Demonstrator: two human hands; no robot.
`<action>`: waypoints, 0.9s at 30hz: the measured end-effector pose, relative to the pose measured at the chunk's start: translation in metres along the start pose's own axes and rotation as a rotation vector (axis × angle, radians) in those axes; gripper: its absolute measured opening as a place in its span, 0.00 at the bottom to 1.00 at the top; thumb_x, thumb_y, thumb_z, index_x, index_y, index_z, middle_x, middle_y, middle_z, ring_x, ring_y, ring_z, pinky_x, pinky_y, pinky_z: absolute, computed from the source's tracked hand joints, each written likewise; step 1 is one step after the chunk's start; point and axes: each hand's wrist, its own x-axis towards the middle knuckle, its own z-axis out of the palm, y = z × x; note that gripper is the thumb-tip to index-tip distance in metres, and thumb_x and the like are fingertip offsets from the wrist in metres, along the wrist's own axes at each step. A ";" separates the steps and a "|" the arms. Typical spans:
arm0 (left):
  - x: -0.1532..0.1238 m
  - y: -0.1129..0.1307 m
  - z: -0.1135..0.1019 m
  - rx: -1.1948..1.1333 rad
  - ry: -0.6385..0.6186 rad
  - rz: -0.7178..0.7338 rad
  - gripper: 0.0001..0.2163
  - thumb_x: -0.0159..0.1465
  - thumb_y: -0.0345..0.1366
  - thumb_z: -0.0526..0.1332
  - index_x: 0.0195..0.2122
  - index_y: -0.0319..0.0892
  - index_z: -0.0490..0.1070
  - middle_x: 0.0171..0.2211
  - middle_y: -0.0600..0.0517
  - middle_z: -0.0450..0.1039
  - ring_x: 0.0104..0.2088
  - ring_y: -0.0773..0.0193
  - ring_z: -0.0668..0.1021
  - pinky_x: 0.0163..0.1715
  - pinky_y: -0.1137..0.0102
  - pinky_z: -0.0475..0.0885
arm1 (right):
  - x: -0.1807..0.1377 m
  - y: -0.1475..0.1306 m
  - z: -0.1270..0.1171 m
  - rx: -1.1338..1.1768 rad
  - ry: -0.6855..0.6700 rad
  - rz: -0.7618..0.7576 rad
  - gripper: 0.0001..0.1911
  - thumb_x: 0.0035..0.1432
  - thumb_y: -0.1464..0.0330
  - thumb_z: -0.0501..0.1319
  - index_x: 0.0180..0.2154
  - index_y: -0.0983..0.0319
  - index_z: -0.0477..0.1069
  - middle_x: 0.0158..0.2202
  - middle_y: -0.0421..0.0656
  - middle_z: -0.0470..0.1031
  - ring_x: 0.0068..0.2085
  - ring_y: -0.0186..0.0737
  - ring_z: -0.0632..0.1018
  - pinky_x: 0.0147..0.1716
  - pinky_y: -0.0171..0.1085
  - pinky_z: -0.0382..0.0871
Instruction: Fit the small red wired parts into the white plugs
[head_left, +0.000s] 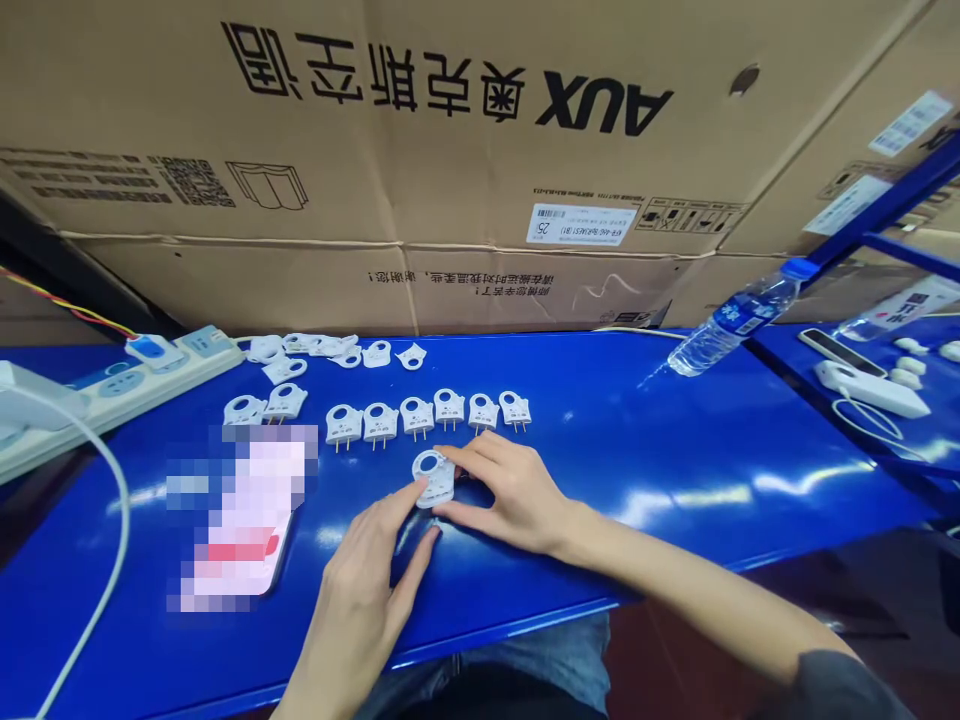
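Note:
A white plug housing with a round ring at its top [435,478] is between my hands, just above or on the blue table [600,430]. My right hand [514,490] grips it from the right, thumb below and index finger near the ring. From the lower left, the index fingertip of my left hand [367,575] touches its left side, while the left thumb stands apart from it. Beyond, several ringed white plugs with metal pins [380,425] lie in a row. Two more ringed plugs [285,401] are farther left.
Loose white ringed covers [376,353] lie near the cardboard box [450,180] at the back. A blurred phone [247,520] and a power strip [187,355] with cables are on the left. A water bottle [731,320] leans at the right, near a white adapter [870,388].

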 end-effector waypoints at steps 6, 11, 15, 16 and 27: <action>0.001 -0.002 0.000 0.021 -0.028 0.025 0.16 0.74 0.38 0.59 0.61 0.49 0.66 0.52 0.47 0.80 0.51 0.56 0.82 0.51 0.60 0.78 | -0.001 0.004 0.000 -0.054 -0.102 -0.074 0.29 0.71 0.53 0.60 0.64 0.65 0.69 0.47 0.49 0.81 0.44 0.44 0.80 0.44 0.42 0.77; 0.002 0.001 0.001 0.013 -0.066 -0.004 0.15 0.74 0.40 0.58 0.60 0.48 0.67 0.51 0.47 0.80 0.50 0.55 0.82 0.50 0.61 0.77 | 0.006 0.008 -0.015 -0.084 -0.152 -0.017 0.31 0.70 0.49 0.59 0.62 0.65 0.70 0.45 0.49 0.81 0.44 0.45 0.80 0.43 0.41 0.74; 0.005 0.002 0.000 0.021 -0.072 0.005 0.15 0.74 0.40 0.59 0.60 0.48 0.67 0.50 0.48 0.80 0.49 0.55 0.83 0.50 0.62 0.76 | 0.010 0.011 -0.036 -0.097 -0.266 0.157 0.13 0.73 0.60 0.59 0.51 0.61 0.76 0.44 0.45 0.81 0.45 0.43 0.80 0.42 0.39 0.70; 0.005 0.002 0.000 0.023 -0.074 0.008 0.15 0.73 0.40 0.59 0.60 0.48 0.67 0.50 0.49 0.81 0.49 0.55 0.83 0.50 0.62 0.76 | 0.011 0.012 -0.040 -0.093 -0.301 0.186 0.11 0.73 0.61 0.60 0.48 0.60 0.76 0.42 0.44 0.81 0.43 0.41 0.79 0.41 0.37 0.69; 0.004 0.000 -0.001 0.036 -0.080 0.021 0.11 0.73 0.40 0.60 0.55 0.47 0.68 0.46 0.48 0.80 0.47 0.55 0.83 0.48 0.62 0.76 | 0.010 0.016 -0.051 -0.127 -0.496 0.207 0.04 0.71 0.68 0.62 0.42 0.60 0.74 0.41 0.43 0.79 0.39 0.40 0.78 0.35 0.36 0.63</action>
